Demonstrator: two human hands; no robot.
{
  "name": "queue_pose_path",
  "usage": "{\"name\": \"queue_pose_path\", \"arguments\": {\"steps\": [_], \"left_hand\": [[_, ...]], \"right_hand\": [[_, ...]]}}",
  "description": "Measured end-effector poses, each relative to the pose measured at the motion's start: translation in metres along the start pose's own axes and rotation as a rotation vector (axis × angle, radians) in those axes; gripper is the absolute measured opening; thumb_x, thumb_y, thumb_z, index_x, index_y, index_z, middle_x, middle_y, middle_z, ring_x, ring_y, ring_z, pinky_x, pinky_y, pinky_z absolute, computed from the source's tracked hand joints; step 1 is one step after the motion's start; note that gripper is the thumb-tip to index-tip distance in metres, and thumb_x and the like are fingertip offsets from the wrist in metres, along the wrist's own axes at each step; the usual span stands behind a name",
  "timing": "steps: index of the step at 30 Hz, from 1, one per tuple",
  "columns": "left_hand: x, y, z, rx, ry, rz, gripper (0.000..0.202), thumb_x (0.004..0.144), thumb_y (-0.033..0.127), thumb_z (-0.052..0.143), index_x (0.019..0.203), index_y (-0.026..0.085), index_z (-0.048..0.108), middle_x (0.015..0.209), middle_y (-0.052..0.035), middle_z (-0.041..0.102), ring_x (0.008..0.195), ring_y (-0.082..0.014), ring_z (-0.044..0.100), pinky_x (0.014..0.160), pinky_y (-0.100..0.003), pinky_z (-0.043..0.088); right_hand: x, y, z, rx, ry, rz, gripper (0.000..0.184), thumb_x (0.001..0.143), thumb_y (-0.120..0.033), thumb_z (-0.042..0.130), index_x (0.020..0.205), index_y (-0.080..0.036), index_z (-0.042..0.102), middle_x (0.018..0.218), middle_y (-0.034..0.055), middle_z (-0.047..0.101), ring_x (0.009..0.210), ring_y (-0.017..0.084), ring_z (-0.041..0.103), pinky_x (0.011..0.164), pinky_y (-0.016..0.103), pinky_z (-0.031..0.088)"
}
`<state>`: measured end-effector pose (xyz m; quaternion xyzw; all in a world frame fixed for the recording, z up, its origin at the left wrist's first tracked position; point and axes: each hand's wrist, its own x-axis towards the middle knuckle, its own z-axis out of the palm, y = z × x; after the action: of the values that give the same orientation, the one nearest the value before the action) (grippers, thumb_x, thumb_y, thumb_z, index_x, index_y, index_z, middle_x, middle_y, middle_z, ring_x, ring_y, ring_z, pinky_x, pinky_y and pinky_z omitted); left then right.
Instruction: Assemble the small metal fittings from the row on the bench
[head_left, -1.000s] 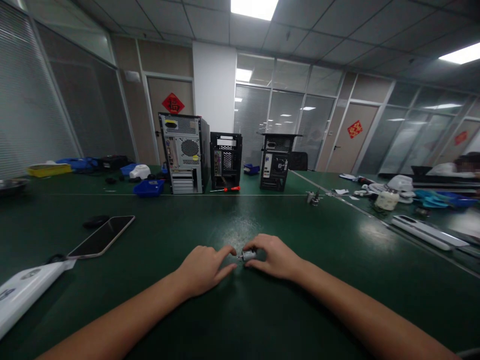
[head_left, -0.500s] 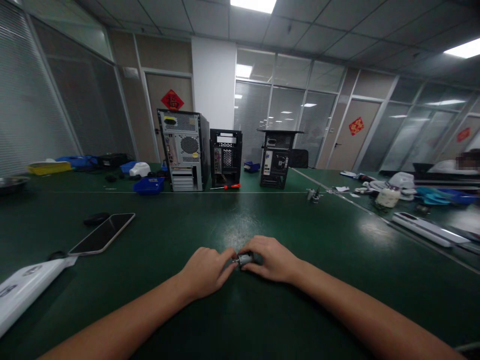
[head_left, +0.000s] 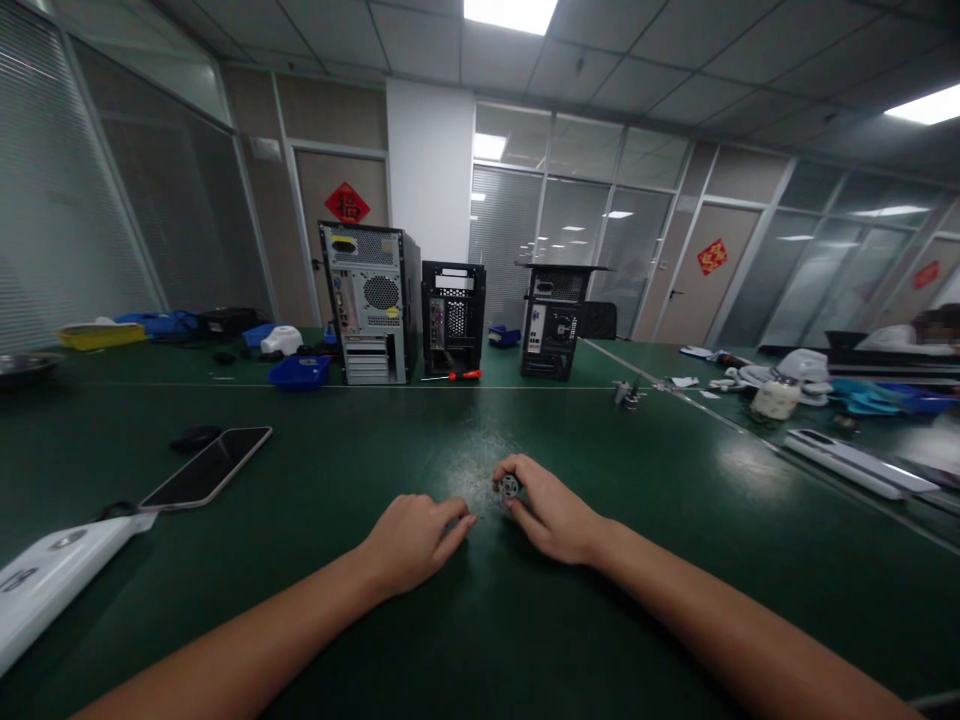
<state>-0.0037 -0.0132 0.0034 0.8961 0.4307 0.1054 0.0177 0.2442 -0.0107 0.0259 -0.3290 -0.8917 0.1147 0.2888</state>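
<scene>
My right hand (head_left: pixel 551 515) holds a small electric motor (head_left: pixel 510 487) between thumb and fingers. Its round, slotted grey end faces me, while the fingers cover most of its body. To the left, my left hand (head_left: pixel 412 540) rests low over the green tabletop (head_left: pixel 480 630), apart from the motor. Its thumb and index fingertips are brought together; whatever they pinch, if anything, is too small to make out.
Three computer cases (head_left: pixel 375 300) stand at the back, with a red-handled screwdriver (head_left: pixel 461 376) before them. Small metal parts (head_left: pixel 626 394) lie right of centre. A phone (head_left: pixel 210 468) and white package (head_left: pixel 60 560) are left. Someone (head_left: pixel 911 335) sits far right.
The motor has come away from my left fingertips. My right hand has lifted and turned it, so its round end now faces me. My left hand has hardly moved.
</scene>
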Motion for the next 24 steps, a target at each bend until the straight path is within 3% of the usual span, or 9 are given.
{"name": "queue_pose_path", "arguments": {"steps": [3,6,8,12,17,21,24], "left_hand": [[-0.001,0.001,0.001,-0.009,0.003,0.087,0.043,0.107,0.045,0.033,0.101,0.022,0.069,0.075,-0.0053,0.071,0.066,-0.0220,0.067,0.063,-0.031,0.044],[-0.002,0.003,0.002,-0.021,0.002,0.169,0.042,0.107,0.043,0.036,0.096,0.022,0.070,0.072,-0.0042,0.070,0.063,-0.0202,0.066,0.061,-0.029,0.042],[-0.002,0.004,0.002,-0.032,0.003,0.221,0.043,0.107,0.042,0.037,0.091,0.021,0.071,0.070,-0.0039,0.069,0.062,-0.0192,0.066,0.060,-0.028,0.041],[-0.002,0.001,0.006,-0.049,0.061,0.291,0.049,0.108,0.041,0.036,0.080,0.020,0.070,0.065,-0.0029,0.067,0.059,-0.0168,0.064,0.058,-0.027,0.038],[-0.002,-0.002,0.009,-0.097,0.145,0.307,0.051,0.109,0.041,0.034,0.080,0.019,0.070,0.062,-0.0014,0.066,0.054,-0.0149,0.062,0.054,-0.027,0.034],[-0.004,-0.001,0.002,-0.072,0.084,0.308,0.042,0.108,0.039,0.039,0.092,0.021,0.074,0.070,-0.0009,0.072,0.060,-0.0151,0.066,0.058,-0.026,0.037],[-0.005,0.000,-0.004,0.006,0.029,0.291,0.041,0.107,0.040,0.039,0.098,0.022,0.074,0.072,-0.0015,0.072,0.062,-0.0168,0.067,0.059,-0.027,0.039]], "right_hand": [[0.001,-0.009,0.002,0.003,-0.043,-0.049,0.028,0.087,-0.020,0.062,0.112,-0.022,0.050,0.107,0.0081,0.060,0.097,0.022,0.056,0.088,0.039,0.049],[0.003,-0.015,0.008,-0.061,-0.132,-0.116,0.040,0.082,-0.035,0.074,0.112,-0.021,0.052,0.105,0.0080,0.061,0.095,0.023,0.055,0.084,0.039,0.047],[0.004,-0.015,0.013,-0.111,-0.168,-0.153,0.038,0.084,-0.040,0.074,0.110,-0.021,0.055,0.104,0.0074,0.063,0.095,0.023,0.055,0.084,0.038,0.045],[0.004,-0.014,0.021,-0.180,-0.147,-0.192,0.020,0.091,-0.032,0.065,0.106,-0.020,0.058,0.098,0.0056,0.066,0.091,0.021,0.056,0.081,0.036,0.042],[0.004,-0.010,0.018,-0.189,-0.085,-0.243,0.012,0.093,-0.026,0.060,0.103,-0.019,0.062,0.093,0.0058,0.068,0.087,0.020,0.056,0.079,0.035,0.042],[0.006,0.017,0.000,-0.205,-0.051,-0.204,0.014,0.098,-0.030,0.058,0.100,-0.020,0.067,0.091,0.0056,0.068,0.088,0.020,0.057,0.081,0.034,0.043],[0.001,0.060,-0.026,-0.260,0.055,0.023,0.018,0.098,-0.034,0.058,0.101,-0.021,0.069,0.094,0.0062,0.069,0.091,0.021,0.059,0.082,0.034,0.045]]}}
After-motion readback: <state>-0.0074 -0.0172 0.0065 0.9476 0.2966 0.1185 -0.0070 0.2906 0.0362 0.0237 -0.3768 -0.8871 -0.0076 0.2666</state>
